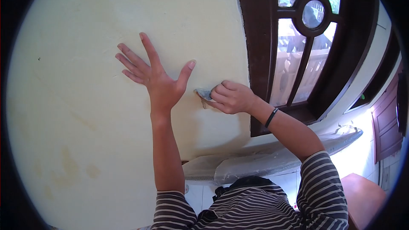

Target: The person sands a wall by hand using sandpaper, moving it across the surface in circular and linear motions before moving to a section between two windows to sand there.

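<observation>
My left hand (159, 81) lies against the cream wall (106, 145), fingers spread and holding nothing. To its right, my right hand (232, 98) is closed around a small folded piece of sandpaper (203, 94), grey on one face with a brownish edge. The sandpaper is at the wall surface, a little below and right of my left thumb. Part of it is hidden under the fingers. A dark band circles my right wrist.
A dark brown window frame (262, 51) with glass panes borders the wall on the right. Below runs a ledge covered with clear plastic sheeting (255, 166). A brown door (387, 119) stands at far right, and brownish stains (66, 166) mark the lower left wall.
</observation>
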`<action>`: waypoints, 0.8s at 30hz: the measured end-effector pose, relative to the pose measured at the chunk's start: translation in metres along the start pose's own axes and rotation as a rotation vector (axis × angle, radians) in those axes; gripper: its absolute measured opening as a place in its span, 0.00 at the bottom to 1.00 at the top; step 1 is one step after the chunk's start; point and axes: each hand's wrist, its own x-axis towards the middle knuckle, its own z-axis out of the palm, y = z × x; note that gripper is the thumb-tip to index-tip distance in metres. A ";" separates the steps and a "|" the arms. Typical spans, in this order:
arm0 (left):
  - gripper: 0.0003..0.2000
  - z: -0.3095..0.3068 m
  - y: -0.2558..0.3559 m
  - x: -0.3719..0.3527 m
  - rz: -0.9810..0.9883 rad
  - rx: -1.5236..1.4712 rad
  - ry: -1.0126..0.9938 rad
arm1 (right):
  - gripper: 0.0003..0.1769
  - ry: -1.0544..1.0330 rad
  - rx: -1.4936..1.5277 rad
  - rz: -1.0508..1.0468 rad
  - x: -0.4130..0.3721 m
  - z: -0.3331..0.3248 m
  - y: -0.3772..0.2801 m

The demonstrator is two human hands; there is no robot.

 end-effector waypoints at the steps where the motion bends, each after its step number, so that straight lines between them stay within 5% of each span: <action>1: 0.61 -0.001 -0.002 -0.001 0.007 -0.001 -0.006 | 0.08 0.008 0.000 0.003 0.001 0.000 0.000; 22: 0.63 0.000 -0.002 0.000 0.016 0.019 0.003 | 0.04 0.021 0.010 0.015 0.002 0.000 0.000; 24: 0.63 0.000 -0.001 0.001 0.016 0.025 0.002 | 0.17 -0.026 0.004 0.000 -0.001 0.000 0.000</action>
